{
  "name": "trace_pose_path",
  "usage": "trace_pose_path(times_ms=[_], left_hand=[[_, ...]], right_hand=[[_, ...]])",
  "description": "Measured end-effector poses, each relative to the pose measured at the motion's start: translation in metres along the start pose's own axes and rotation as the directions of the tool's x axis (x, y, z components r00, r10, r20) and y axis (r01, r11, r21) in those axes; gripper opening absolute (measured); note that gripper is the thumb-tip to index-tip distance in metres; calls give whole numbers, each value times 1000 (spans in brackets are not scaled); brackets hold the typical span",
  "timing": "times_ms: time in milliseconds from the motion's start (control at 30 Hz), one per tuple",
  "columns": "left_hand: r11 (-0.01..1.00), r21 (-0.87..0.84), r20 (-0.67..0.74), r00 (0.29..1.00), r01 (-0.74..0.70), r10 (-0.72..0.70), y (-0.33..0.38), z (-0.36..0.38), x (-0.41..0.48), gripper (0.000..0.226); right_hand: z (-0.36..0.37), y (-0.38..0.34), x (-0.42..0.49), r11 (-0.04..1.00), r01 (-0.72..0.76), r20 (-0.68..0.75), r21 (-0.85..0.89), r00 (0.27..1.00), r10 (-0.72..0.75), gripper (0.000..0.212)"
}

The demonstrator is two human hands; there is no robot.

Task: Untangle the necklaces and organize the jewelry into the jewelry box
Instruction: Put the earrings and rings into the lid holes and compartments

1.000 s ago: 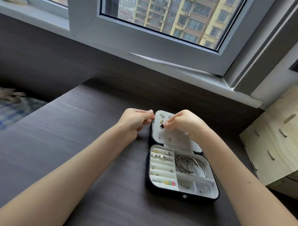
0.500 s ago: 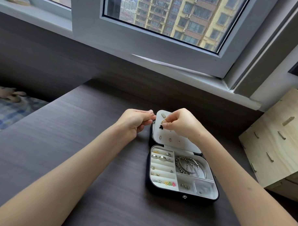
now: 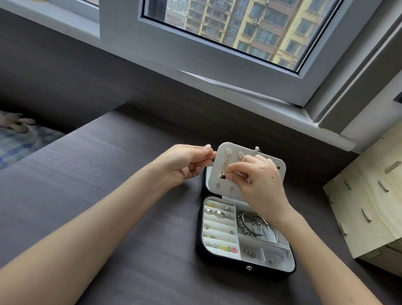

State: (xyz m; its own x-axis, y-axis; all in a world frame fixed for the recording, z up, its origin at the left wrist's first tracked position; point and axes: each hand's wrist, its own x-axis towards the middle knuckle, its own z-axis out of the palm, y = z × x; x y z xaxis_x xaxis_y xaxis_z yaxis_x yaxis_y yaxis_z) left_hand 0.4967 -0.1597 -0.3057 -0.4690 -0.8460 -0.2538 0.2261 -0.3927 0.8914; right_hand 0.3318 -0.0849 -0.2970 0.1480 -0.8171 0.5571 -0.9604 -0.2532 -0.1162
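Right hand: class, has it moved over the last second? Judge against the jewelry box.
Yes. The right hand has shifted slightly right and towards the person, now overlapping the back edge of the jewelry box.

On the table [image 3: 103, 171] sits the jewelry box [image 3: 223, 263], rings [image 3: 218, 213] in its left rows, bracelets [image 3: 254, 225] right.

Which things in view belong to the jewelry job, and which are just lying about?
Job: jewelry box, earring panel held by left hand, dark stud pinched by right hand, bangles, rings.
Lying about: wooden rack, plush toy, checked bedding.
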Motion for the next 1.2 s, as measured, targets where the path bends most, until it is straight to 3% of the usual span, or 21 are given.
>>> trace_pose_path(times_ms=[333,600,700,767,833,933,1033,1200], left_hand=[[997,41,82,995,-59,56,3,-2,-2,13],[989,111,169,982,-99,79,6,-6,-4,15],[984,140,204,976,-110,80,7,-8,-5,16],[979,165,254,964,-117,72,9,-9,-6,16],[969,210,327,944,-127,53,13,-11,-9,14],[939,299,410,911,-166,31,18,-11,-14,18],[868,444,401,916,-220,27,18,-11,-16,19],[734,637,354,935,-236,-6,11,-9,-16,11]], right_hand=[[-1,-3,0,999,27,-32,-23,999,-28,9],[3,-11,-3,967,73,-191,-245,974,-122,10],[-2,-16,-5,945,48,-264,-322,955,-139,30],[-8,-18,-8,920,39,-261,-390,954,-151,51],[-13,-20,-9,904,66,-234,-422,956,-179,58],[-15,-23,-12,914,121,-229,-388,948,-222,38],[-10,-25,-23,912,156,-290,-379,916,-277,22],[-1,-25,-49,885,226,-412,-408,819,-399,29]])
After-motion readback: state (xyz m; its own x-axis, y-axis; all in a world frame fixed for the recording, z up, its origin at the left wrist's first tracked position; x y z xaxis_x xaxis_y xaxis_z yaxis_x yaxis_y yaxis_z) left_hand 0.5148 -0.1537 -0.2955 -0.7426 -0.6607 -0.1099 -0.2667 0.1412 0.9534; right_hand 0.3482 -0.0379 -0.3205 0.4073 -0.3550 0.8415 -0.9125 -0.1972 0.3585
